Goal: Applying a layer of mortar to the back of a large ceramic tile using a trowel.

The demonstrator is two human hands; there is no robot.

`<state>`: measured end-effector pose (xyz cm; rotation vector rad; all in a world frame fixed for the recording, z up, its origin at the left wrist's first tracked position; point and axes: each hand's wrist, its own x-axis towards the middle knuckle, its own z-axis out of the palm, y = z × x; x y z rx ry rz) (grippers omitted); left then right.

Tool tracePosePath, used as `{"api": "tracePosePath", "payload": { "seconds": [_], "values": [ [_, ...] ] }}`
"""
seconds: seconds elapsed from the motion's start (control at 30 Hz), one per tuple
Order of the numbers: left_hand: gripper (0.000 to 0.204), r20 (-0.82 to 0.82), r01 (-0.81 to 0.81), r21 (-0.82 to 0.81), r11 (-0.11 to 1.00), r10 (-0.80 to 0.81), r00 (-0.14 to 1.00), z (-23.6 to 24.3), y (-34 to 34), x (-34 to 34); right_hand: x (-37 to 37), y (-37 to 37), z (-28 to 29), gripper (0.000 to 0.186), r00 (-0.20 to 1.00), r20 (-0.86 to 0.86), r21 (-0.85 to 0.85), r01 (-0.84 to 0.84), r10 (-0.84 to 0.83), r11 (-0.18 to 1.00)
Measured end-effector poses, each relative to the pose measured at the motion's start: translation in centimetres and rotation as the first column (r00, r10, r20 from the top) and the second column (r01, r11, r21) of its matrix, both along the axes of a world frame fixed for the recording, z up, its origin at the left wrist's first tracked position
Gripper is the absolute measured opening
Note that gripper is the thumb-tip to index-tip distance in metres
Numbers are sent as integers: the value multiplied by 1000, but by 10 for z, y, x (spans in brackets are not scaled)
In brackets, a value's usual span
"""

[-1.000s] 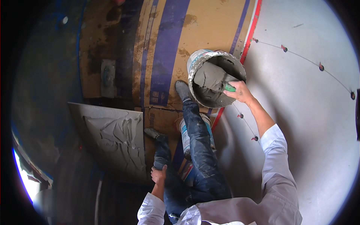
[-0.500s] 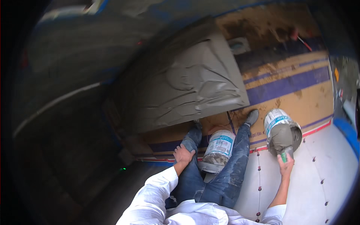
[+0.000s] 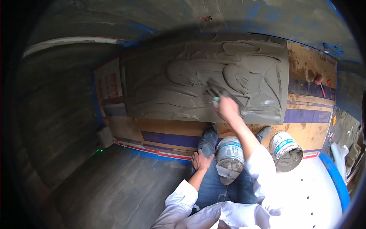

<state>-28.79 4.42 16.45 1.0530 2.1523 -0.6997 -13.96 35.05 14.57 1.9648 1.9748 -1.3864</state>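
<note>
My right hand [image 3: 227,107] grips the green-handled metal trowel [image 3: 216,95], whose blurred blade is on the grey mortar spread over a large rectangular board or tile [image 3: 272,93]. Thick ridges and mounds of mortar cover much of its surface. My left hand [image 3: 202,160] rests on my left leg at the knee, fingers spread. Between my legs stands a white bucket [image 3: 230,150] with a trowel-like grey flat piece at its near side. To the right, a second white bucket [image 3: 284,147] holds grey mortar.
Stained cardboard [image 3: 309,118] lies under the board, with a red-headed mallet [image 3: 318,81] at right. Blue-taped dark walls and floor [image 3: 126,191] surround it. A white tiled surface with small spacers [image 3: 320,183] is at lower right, beside scattered materials [image 3: 339,156].
My right hand has moved the trowel out of the right bucket, up and left onto the mortar-covered board. The view has swung round. My left hand stays at my knee.
</note>
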Motion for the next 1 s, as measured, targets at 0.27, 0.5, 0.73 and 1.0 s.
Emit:
{"api": "tracePosePath", "payload": {
  "seconds": [0.27,0.5,0.73,1.0],
  "values": [
    [85,109,69,1,998,-69,992,-19,5,62,377,-239,66,36,882,-116,-128,443,-457,887],
    [94,40,343,-210,916,-343,939,-29,13,99,561,-505,61,43,639,444,-111,735,-628,669],
    [100,-32,489,-298,820,-521,853,-62,-23,155,679,-589,-109,38,429,787,-175,845,-443,506],
    [105,-205,576,-391,718,-678,705,-64,22,179,646,-594,-182,34,490,341,-185,872,-802,454]
  ]
}}
